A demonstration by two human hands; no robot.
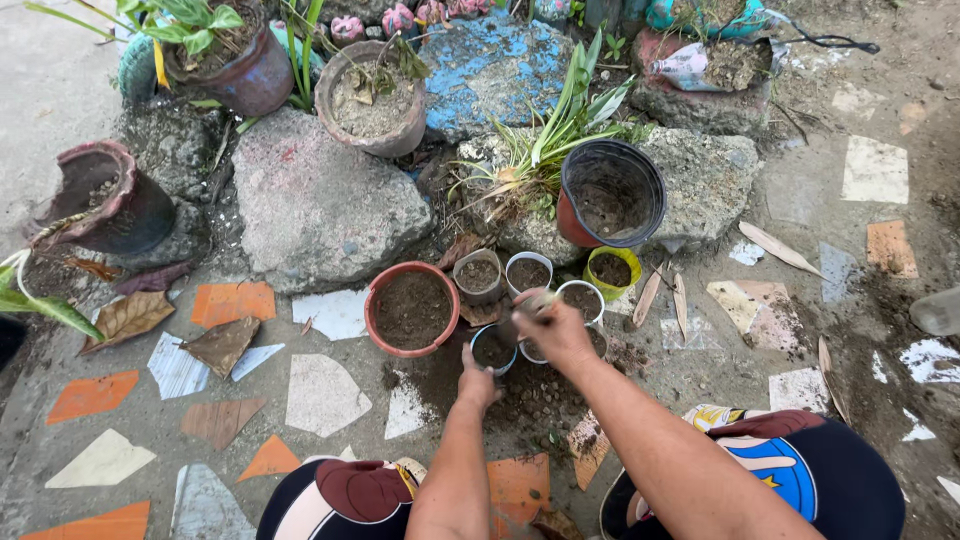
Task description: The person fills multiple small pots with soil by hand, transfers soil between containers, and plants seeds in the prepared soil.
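The person squats on a ground (pixel 330 400) of concrete with flat coloured tile pieces set in it. The left hand (pixel 478 382) is closed around the near side of a small cup (pixel 493 350) that is filled with dark soil; the fingers are clamped on the rim. The right hand (pixel 556 330) is above and just right of this cup, with the fingers together around a thin pale tool (pixel 530 303); what kind of tool I cannot tell, because it is blurred.

Just left of the cup stands a red pot (pixel 411 309) full of soil. Behind the hands there is a row of small cups with soil: a grey one (pixel 477 274), a white one (pixel 528 272) and a yellow-green one (pixel 612 270). Another white cup (pixel 583 296) is partly hidden by the right hand. Loose soil (pixel 535 395) lies spilled on the ground under the arms.

Further back, big rocks (pixel 315 200) carry larger pots, and a black and red empty pot (pixel 610 195) leans against a grassy plant (pixel 550 140).
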